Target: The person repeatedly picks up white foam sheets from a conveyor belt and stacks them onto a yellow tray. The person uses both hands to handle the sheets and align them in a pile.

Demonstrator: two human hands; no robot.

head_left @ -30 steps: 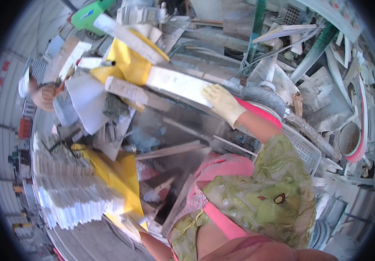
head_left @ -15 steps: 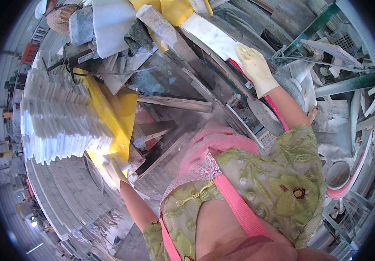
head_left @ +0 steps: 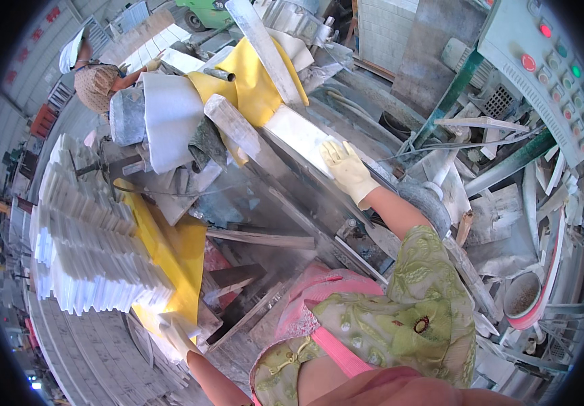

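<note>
My right hand, in a cream rubber glove, lies with stretched fingers on the near end of a white stone strip. The strip lies lengthwise in a narrow machine channel, its far end near a yellow sheet. My left hand, gloved alike, is at the lower left by the bottom end of a second yellow sheet. White pieces show about its fingers in the glare; whether it grips one I cannot tell. Just beyond it rises a tall stack of thin white strips.
A control panel with lit buttons stands at the upper right. Broken boards and slabs lie around a green beam. A white bucket is at the right. At the upper left a person in a white cap works near planks.
The view has tilted up, bringing the control panel and the other person's work area in. My right hand and the white strip have slid farther along the channel. My left hand stays near the stack.
</note>
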